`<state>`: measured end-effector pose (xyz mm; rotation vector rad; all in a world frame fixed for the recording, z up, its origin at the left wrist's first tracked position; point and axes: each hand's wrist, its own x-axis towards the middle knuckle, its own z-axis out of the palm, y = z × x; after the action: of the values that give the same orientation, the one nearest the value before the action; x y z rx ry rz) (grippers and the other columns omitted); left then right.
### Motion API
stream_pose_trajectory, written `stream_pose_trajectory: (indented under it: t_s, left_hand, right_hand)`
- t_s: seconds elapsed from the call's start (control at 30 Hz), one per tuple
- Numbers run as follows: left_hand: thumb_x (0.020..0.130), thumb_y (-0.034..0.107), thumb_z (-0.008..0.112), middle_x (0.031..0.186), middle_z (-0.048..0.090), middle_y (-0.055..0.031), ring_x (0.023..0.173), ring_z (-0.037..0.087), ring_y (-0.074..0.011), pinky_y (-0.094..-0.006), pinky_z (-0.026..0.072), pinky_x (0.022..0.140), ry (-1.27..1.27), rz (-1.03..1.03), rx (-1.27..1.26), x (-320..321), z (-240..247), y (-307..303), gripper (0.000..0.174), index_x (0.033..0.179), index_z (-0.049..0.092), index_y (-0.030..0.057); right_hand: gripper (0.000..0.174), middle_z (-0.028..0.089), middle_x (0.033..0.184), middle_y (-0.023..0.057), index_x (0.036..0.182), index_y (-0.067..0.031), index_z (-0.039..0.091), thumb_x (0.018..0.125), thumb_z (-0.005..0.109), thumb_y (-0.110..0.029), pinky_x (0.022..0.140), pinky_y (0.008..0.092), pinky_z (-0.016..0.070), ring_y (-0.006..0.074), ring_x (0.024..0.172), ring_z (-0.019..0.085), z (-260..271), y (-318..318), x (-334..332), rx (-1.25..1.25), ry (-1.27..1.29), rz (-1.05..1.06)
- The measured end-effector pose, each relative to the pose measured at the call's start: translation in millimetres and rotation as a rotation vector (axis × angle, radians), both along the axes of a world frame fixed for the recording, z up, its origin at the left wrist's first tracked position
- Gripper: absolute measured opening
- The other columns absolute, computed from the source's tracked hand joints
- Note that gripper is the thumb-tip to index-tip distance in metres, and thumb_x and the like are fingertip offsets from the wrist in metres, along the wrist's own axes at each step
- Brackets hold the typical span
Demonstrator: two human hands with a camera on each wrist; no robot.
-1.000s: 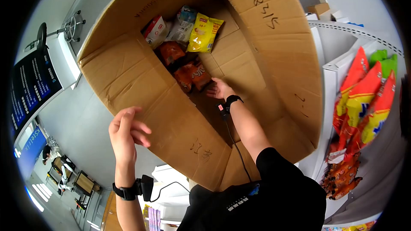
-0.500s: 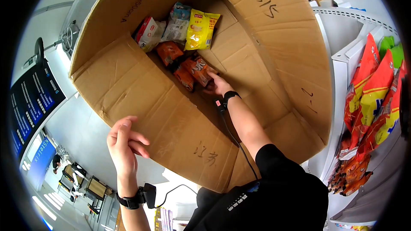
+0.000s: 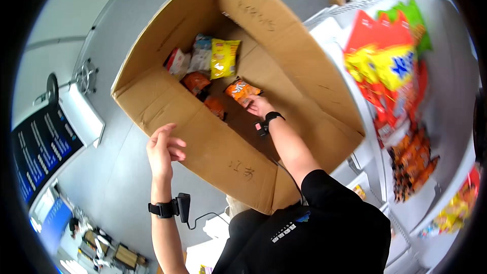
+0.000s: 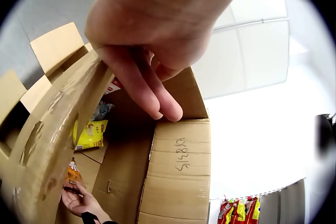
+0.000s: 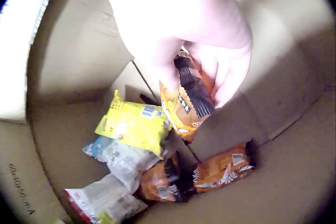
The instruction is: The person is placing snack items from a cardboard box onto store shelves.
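- R hand (image 3: pixel 258 106): fingers (image 5: pixel 231 77) curled & clamped on orange snack bag (image 5: pixel 188 103), thumb on 1 side, the rest on the other. Bag is held just above the box floor, about mid-box.
- L hand (image 3: pixel 163 149): fingers (image 4: pixel 152 92) near-straight, close together, holding nothing. They lie against the near flap (image 3: pixel 203 142) of the cardboard box (image 3: pixel 284 35), at the flap's outer edge.
- Far end of box: yellow bag (image 3: pixel 223 58), pale blue-white bag (image 3: pixel 201 56) & red-white bag (image 3: pixel 176 62) side by side.
- 2 more orange bags (image 5: pixel 223 169) lie flat on the box floor, btwn that row & the R hand.
- Box open, flaps up, handwriting on near flap & far-right wall.
- Room: grey floor (image 3: pixel 116 187) around box. Right of box, a white shelf rack (image 3: pixel 329 28) w/ hanging red, yellow & green snack packs (image 3: pixel 390 66). Left of box, a dark sign board (image 3: pixel 40 147).
- R arm reaches down into box from its near-right side; black sleeve, black wrist strap w/ cable.
- L arm raised outside box, palm toward flap; black strap + small camera at wrist.
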<state>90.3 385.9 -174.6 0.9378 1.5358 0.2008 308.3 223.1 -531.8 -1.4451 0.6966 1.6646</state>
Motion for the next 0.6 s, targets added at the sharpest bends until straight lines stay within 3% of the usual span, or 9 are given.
stream_pose_trajectory:
  t_s: [0.1,0.3,0.37,0.47,0.6]
  left_hand:
    - [0.091,0.027,0.046,0.063,0.061,-0.0083,0.038,0.051,-0.0110,-0.0211,0.0420,0.037,-0.075,-0.022,0.012,-6,-1,-2,0.037,0.111,0.056,-0.0020]
    - [0.090,0.027,0.048,0.069,0.063,-0.0094,0.043,0.053,-0.0104,-0.0213,0.0448,0.039,-0.159,-0.039,-0.011,-13,-4,-4,0.033,0.109,0.056,0.0018]
    - [0.090,0.029,0.049,0.070,0.063,-0.0089,0.042,0.052,-0.0093,-0.0200,0.0440,0.038,-0.178,-0.027,-0.011,-14,-4,-6,0.034,0.109,0.056,0.0012]
    - [0.088,0.027,0.051,0.072,0.064,-0.0106,0.046,0.055,-0.0113,-0.0220,0.0464,0.041,-0.211,-0.048,-0.017,-18,-4,-5,0.031,0.106,0.056,0.0013]
    - [0.087,0.027,0.053,0.073,0.064,-0.0115,0.048,0.057,-0.0127,-0.0232,0.0474,0.042,-0.240,-0.058,-0.012,-21,-9,-4,0.030,0.103,0.055,0.0013]
  right_hand:
    - [0.038,0.059,0.107,0.0098,0.113,-0.0073,0.053,0.082,0.063,-0.026,0.084,0.0413,0.0501,0.0238,0.096,0.059,74,-3,13,0.013,-0.092,-0.043]
    - [0.047,0.052,0.116,0.0141,0.118,-0.0075,0.047,0.080,0.065,-0.029,0.088,0.0418,0.0484,0.0257,0.105,0.054,152,-23,23,0.157,-0.096,-0.114]
    - [0.049,0.051,0.117,0.0124,0.116,-0.0087,0.048,0.077,0.069,-0.032,0.089,0.0382,0.0476,0.0247,0.103,0.054,196,-30,22,0.267,-0.069,-0.087]
    - [0.040,0.054,0.113,0.0100,0.104,-0.0099,0.052,0.077,0.069,-0.033,0.086,0.0355,0.0478,0.0219,0.100,0.055,241,-40,16,0.311,-0.060,-0.087]
    - [0.044,0.057,0.106,0.0088,0.105,-0.0097,0.053,0.074,0.071,-0.035,0.085,0.0339,0.0476,0.0214,0.097,0.055,292,-57,5,0.357,-0.093,-0.132]
